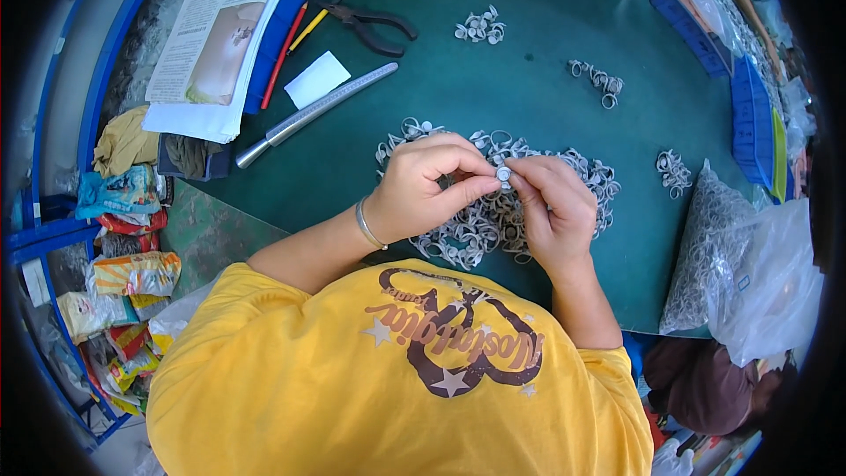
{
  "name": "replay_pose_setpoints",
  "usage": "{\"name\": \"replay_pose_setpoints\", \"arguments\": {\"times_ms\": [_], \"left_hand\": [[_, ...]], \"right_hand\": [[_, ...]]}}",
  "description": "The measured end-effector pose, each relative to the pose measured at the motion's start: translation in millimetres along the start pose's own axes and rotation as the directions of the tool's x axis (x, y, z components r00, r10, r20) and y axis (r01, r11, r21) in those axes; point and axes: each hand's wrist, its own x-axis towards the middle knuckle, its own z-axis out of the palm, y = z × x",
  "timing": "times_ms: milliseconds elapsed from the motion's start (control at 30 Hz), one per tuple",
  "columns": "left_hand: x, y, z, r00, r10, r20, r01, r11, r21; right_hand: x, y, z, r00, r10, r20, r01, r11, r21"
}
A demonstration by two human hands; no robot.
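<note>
Between my two hands is a small grey metal ring (503, 174) with a round, cup-like top facing up. My left hand (434, 183) pinches it from the left between thumb and forefinger, and a metal bangle circles that wrist. From the right, my right hand (557, 203) pinches the same ring with thumb and fingertips. Beneath both hands spreads a large heap of similar grey rings (467, 242), partly hidden by them. Smaller clusters of rings lie apart: one at the far middle (481, 26), a short row (601, 82) to the right, and another group (673, 173) farther right.
The green tabletop (546, 0) carries a tapered metal ring mandrel (317, 115), black-handled pliers (370, 26), a white paper slip (317, 79) and pencils at left. Newspapers (211, 35) lie beside them. A clear bag full of rings (705, 247) stands right, near blue bins (752, 119).
</note>
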Motion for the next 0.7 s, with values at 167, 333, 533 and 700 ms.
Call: {"name": "replay_pose_setpoints", "arguments": {"times_ms": [167, 333, 533, 700], "left_hand": [[-1.6, 0.0, 0.1, 1.000, -0.027, 0.006, 0.027, 1.000, 0.000], [-1.2, 1.6, 0.4, 1.000, -0.023, 0.005, 0.023, 0.999, 0.025], [-0.5, 1.4, -0.6, 0.999, -0.023, 0.027, 0.023, 1.000, 0.018], [-4.5, 0.5, -0.9, 0.956, -0.284, 0.073, 0.292, 0.907, -0.303]], "right_hand": [[2.9, 0.9, -0.4, 0.998, 0.020, 0.054, -0.022, 0.999, 0.035], [5.8, 1.1, -2.2, 0.997, 0.024, 0.080, -0.029, 0.998, 0.062], [7.7, -0.2, -4.3, 0.994, 0.027, 0.103, -0.034, 0.998, 0.060], [10.0, -3.0, -5.2, 0.992, -0.027, 0.120, 0.023, 0.999, 0.035]]}}
